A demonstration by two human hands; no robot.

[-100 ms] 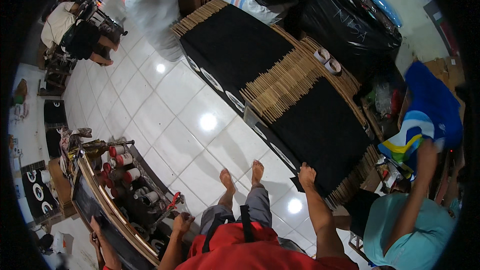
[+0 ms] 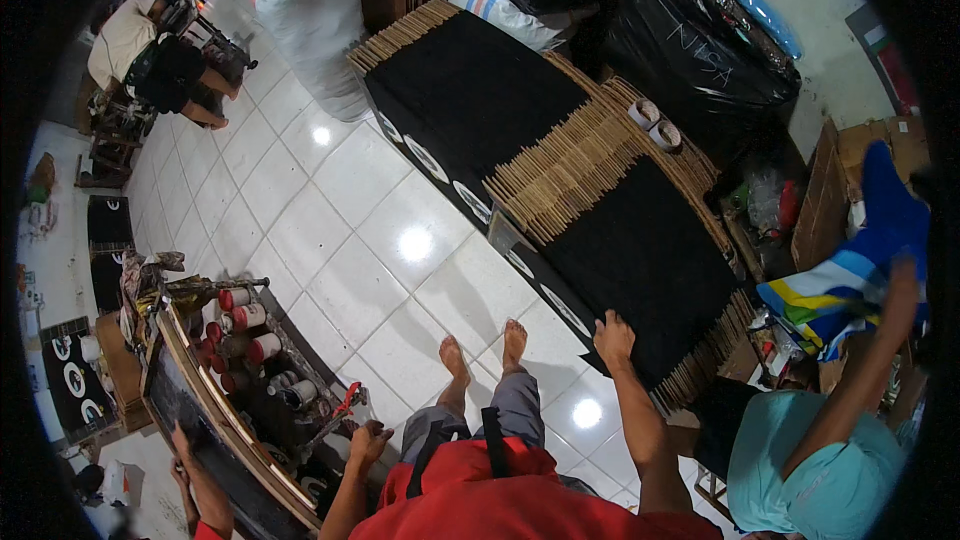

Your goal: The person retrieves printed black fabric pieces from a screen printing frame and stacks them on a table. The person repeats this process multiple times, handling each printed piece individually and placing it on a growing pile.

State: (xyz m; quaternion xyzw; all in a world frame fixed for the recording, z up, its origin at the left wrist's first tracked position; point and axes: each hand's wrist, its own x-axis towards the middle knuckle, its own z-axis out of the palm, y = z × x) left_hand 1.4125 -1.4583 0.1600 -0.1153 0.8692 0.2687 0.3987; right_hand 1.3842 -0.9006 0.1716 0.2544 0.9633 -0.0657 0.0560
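My right hand (image 2: pixel 613 338) lies at the near edge of a black cloth (image 2: pixel 640 265), fingers stretched over it. The cloth is spread over a rack of thin wooden sticks (image 2: pixel 570 172), and round white prints (image 2: pixel 565 310) show along its hanging side. At my left side, my left hand (image 2: pixel 370 442) is closed with fingers curled, near a red-handled tool (image 2: pixel 348 400); anything inside it is too small to make out. A second black cloth (image 2: pixel 470 70) covers the far part of the rack.
Paint tins (image 2: pixel 245 317) crowd a low shelf at left, beside a dark framed panel (image 2: pixel 210 430) with another pair of forearms (image 2: pixel 205 485). A person in teal (image 2: pixel 810 460) handles blue cloth (image 2: pixel 895 220) at right. Another person (image 2: pixel 130 45) bends far left. Sacks (image 2: pixel 310 20) stand behind.
My right hand's fingers have straightened from a curled grip and moved slightly up over the cloth's edge. The person in teal has swung the blue cloth to the right.
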